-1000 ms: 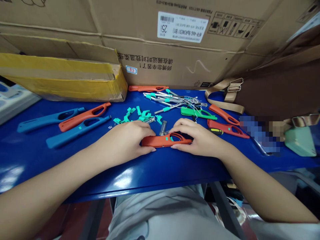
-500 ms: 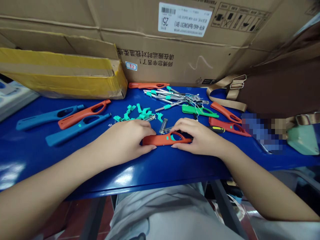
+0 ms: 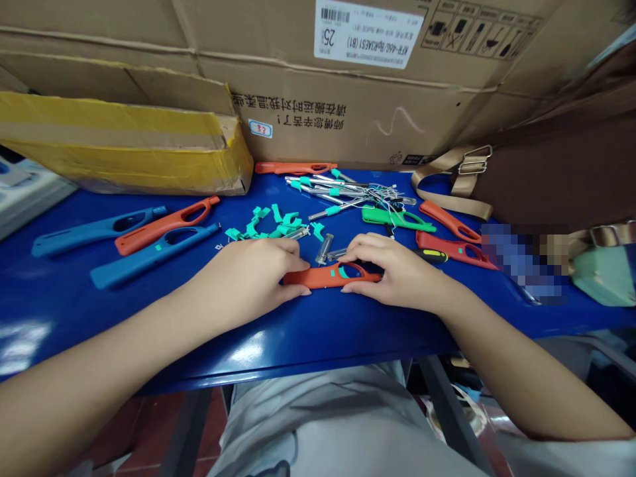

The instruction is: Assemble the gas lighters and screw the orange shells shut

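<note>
The big cardboard carton [image 3: 348, 79] fills the whole view from 10 to 1 o'clock, standing against the far edge of the blue table [image 3: 322, 331]. At 2 o'clock a brown bag [image 3: 556, 165] with tan straps slumps onto the table, and at 10 o'clock lies a flat box wrapped in yellow tape [image 3: 124, 152].

My left hand [image 3: 253, 278] and right hand [image 3: 397, 271] meet at the centre, both resting on the table. Between them lies the orange casing [image 3: 322, 275], flat and lengthwise from 9 to 3 o'clock. My left grip is closed around its narrow end, which is hidden under my fingers. My right grip grasps the handle end, fingertips curled over the loop, thumb along the near edge.

At 9 o'clock, well apart from my hands, two blue casings [image 3: 94, 232] lie with another orange one [image 3: 163, 227] between them. At 1 o'clock there is a green casing [image 3: 392, 218], with two more orange ones [image 3: 454, 248] just beside my right hand. Behind them lies a tangle of metal rods [image 3: 342, 192] with teal collars. A heap of teal clips [image 3: 268, 225] sits at 12 o'clock, just beyond my left knuckles, and a small metal cylinder [image 3: 324, 248] lies near the casing — whether it touches, I cannot tell.
</note>
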Available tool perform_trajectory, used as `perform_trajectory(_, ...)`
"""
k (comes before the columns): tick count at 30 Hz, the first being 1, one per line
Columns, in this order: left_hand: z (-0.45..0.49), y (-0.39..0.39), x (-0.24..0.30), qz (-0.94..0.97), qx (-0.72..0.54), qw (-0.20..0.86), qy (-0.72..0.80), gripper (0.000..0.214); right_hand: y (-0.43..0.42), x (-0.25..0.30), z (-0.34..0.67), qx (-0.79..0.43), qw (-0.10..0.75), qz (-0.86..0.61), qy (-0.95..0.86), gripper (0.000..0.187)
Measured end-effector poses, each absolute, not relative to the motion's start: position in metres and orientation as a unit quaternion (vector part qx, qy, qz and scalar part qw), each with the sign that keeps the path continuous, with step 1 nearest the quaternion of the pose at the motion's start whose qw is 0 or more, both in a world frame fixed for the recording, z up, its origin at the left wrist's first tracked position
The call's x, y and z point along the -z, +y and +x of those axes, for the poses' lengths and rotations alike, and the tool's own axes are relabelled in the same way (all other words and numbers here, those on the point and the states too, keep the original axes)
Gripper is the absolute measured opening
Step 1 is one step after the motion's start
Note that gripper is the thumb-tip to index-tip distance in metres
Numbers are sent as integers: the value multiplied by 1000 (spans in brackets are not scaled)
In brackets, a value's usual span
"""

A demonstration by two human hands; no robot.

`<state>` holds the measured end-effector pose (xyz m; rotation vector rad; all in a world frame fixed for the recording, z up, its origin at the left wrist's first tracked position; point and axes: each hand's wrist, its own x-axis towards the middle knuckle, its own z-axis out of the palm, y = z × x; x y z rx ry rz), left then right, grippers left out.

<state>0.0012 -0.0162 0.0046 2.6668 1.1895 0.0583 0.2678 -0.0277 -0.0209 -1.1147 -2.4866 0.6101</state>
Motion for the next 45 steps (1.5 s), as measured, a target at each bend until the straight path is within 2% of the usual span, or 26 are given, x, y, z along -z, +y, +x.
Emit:
perform_trajectory(9,7,-23,-3,940,-5,15,341,18,-34,17,262,-171,124,-429,-878,31)
perform_trajectory(13,8,-23,-2,947,-7,-13,321,17,-41,23,262,-52,85,-404,-909,36)
perform_trajectory(16,6,-20,-1,955,-14,-14,297,17,-42,25,266,11,77,-377,-923,32)
perform_trajectory(23,6,-18,-2,953,-99,38,283,34,-43,5,273,-106,122,-405,-900,27)
perform_trajectory(29,6,-21,0,957,-139,42,250,36,-45,-3,272,-96,94,-411,-902,29)
perform_trajectory(34,1,-16,-6,957,-174,28,230,31,-49,-17,287,-37,135,-425,-894,32)
perform_trajectory(37,-2,-14,-8,959,-178,23,221,30,-53,-25,294,-14,127,-426,-896,26)
perform_trajectory(42,-2,-13,-6,960,-178,37,212,28,-55,-24,295,20,109,-400,-910,33)
perform_trajectory(45,2,-14,-6,955,-178,73,225,29,-53,-21,296,10,106,-416,-903,30)
